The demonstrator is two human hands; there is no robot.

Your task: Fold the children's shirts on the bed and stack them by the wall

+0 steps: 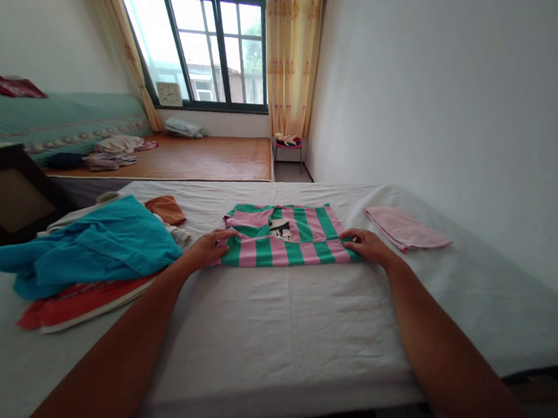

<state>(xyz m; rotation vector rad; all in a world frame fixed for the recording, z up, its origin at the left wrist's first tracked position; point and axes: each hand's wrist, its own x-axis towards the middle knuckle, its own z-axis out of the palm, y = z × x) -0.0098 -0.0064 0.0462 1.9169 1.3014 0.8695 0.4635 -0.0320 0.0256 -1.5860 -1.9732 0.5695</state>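
Note:
A pink and green striped shirt (297, 252) lies partly folded on the white sheet, its near part turned up over the rest. A black and white print shows in a gap near its middle. My left hand (209, 248) pinches the shirt's left edge between thumb and fingers. At the opposite edge, my right hand (366, 245) grips the cloth in the same way, thumb toward the fold. Both hands rest low, close to the sheet. The cloth between them lies flat.
Left of the shirt is a loose pile with a turquoise garment (106, 247), a red one (83, 303) and a brown one (167, 210). A folded pink cloth (405, 228) lies to the right. Beyond the white-sheeted table (292, 339) stands a bed (215, 156) below a window.

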